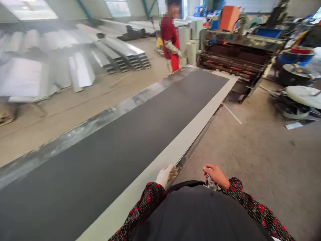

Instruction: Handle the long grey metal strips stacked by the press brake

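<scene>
My left hand, in a pale work glove, is at the near edge of a long table with its fingers curled at the rim of a pale sheet. A wide dark grey sheet lies flat alongside the pale one, which shows as a strip on my side. My right hand is bare and held in front of my body, apart from the table. Its fingers close around a crumpled grey-white glove, partly hidden by the hand.
At the table's far end stands a large, worn machine. A person in red stands beyond the table's far left side. Stacked metal profiles lie on the floor at left. Round coils sit at right.
</scene>
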Demonstrator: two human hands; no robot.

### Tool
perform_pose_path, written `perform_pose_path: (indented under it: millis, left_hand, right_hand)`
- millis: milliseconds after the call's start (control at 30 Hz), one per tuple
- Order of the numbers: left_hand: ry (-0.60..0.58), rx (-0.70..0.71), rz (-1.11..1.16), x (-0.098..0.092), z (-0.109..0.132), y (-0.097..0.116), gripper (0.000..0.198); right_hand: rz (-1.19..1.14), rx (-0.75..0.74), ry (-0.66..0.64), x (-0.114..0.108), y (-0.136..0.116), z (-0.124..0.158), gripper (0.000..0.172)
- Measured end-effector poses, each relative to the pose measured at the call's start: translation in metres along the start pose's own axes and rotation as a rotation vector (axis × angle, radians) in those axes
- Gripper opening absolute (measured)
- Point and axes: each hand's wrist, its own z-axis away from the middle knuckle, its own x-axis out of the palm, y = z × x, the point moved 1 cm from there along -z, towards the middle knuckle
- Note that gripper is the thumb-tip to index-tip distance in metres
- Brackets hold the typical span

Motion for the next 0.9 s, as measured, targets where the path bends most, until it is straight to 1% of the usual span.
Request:
perform_pose_path:
  millis: [67, 100, 167, 200, 267, 333, 367, 433, 467, 533, 633, 767, 900]
  left_hand:
    - [0.023, 0.024, 0.008, 0.000, 0.008, -0.007, 0.029]
    - [0.014, 0.045, -0.007, 0.006, 0.014, -0.009, 0.029]
    - [-0.036, 0.088, -0.059, 0.027, 0.027, -0.008, 0.037]
    - [-0.080, 0.109, -0.093, 0.042, 0.033, -0.005, 0.043]
    - [-0.197, 0.140, -0.141, 0.078, 0.047, 0.005, 0.056]
    - [-0.374, 0.189, -0.126, 0.119, 0.061, 0.017, 0.067]
    - [-0.468, 0.228, -0.112, 0.141, 0.067, 0.022, 0.069]
    - [-0.596, 0.295, -0.131, 0.183, 0.076, 0.027, 0.063]
    - [-0.625, 0.309, -0.165, 0.202, 0.078, 0.026, 0.056]
    - [-0.617, 0.273, -0.282, 0.233, 0.077, 0.018, 0.044]
    - [-0.578, 0.185, -0.418, 0.265, 0.065, 0.004, 0.046]
    - [-0.503, 0.183, -0.401, 0.303, 0.045, -0.004, 0.053]
    - [-0.520, 0.218, -0.405, 0.345, 0.033, -0.008, 0.052]
  right_hand:
    - [-0.138, 0.058, -0.023, -0.014, 0.007, -0.010, 0.037]
    - [-0.188, 0.060, -0.014, -0.021, 0.008, -0.016, 0.040]
    - [-0.266, 0.018, 0.032, -0.033, 0.002, -0.028, 0.045]
    - [-0.300, -0.017, 0.055, -0.038, -0.004, -0.033, 0.047]
    - [-0.356, -0.093, 0.076, -0.047, -0.021, -0.040, 0.051]
    - [-0.375, -0.175, 0.080, -0.054, -0.038, -0.040, 0.054]
    - [-0.367, -0.219, 0.082, -0.056, -0.045, -0.037, 0.055]
    - [-0.319, -0.299, 0.084, -0.064, -0.052, -0.027, 0.054]
    - [-0.288, -0.328, 0.083, -0.069, -0.051, -0.021, 0.054]
    - [-0.232, -0.362, 0.095, -0.085, -0.040, -0.009, 0.052]
    - [-0.195, -0.352, 0.157, -0.121, -0.011, 0.006, 0.053]
    - [-0.235, -0.270, 0.192, -0.170, 0.029, 0.019, 0.054]
    - [-0.313, -0.250, 0.210, -0.202, 0.054, 0.025, 0.058]
